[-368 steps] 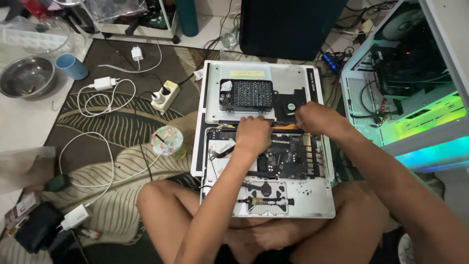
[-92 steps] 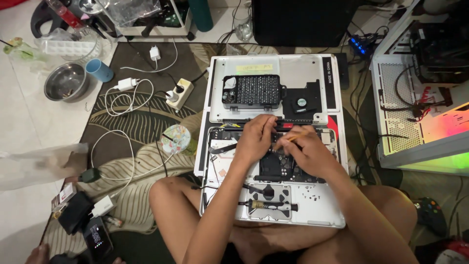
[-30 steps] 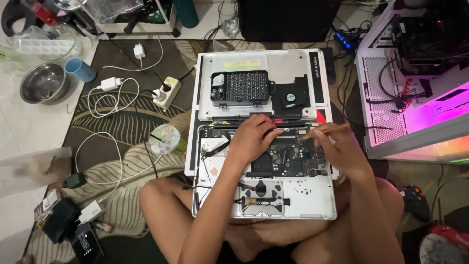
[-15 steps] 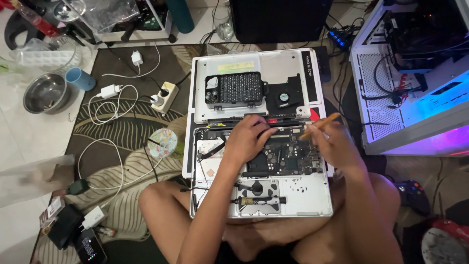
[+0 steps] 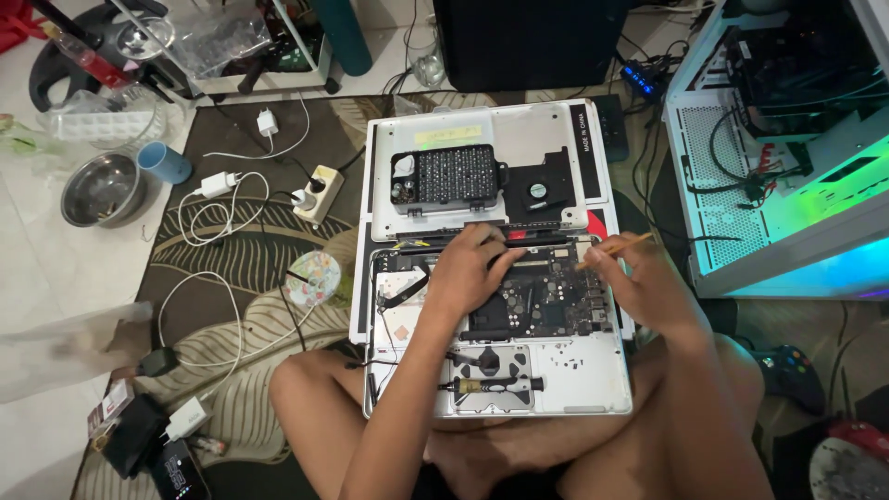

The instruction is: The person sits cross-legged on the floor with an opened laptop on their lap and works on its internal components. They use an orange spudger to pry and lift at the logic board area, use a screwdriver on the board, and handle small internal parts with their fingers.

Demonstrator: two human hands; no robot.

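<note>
An opened silver laptop (image 5: 593, 375) lies bottom-up on my crossed legs, its dark circuit board (image 5: 546, 301) exposed. My left hand (image 5: 470, 270) rests palm-down on the board's upper left part, fingers bent. My right hand (image 5: 630, 278) hovers over the board's right edge, pinching a thin wooden-coloured stick (image 5: 619, 250) that points up and right. A black screwdriver (image 5: 491, 383) lies on the trackpad area. Behind the laptop sits its removed silver cover (image 5: 546, 134), carrying a black screwdriver-bit case (image 5: 449, 178) and a small black fan (image 5: 544, 190).
A white open computer case (image 5: 787, 157) with coloured lights stands at the right. On the patterned rug to the left lie a power strip (image 5: 315, 194), white chargers and cables (image 5: 218, 199), and a disc (image 5: 313, 278). A metal bowl (image 5: 100, 190) and blue cup (image 5: 164, 163) sit far left.
My right hand has drawn back to the laptop's right edge with the stick tilted up. My left hand has stayed on the board. The view has shifted slightly.
</note>
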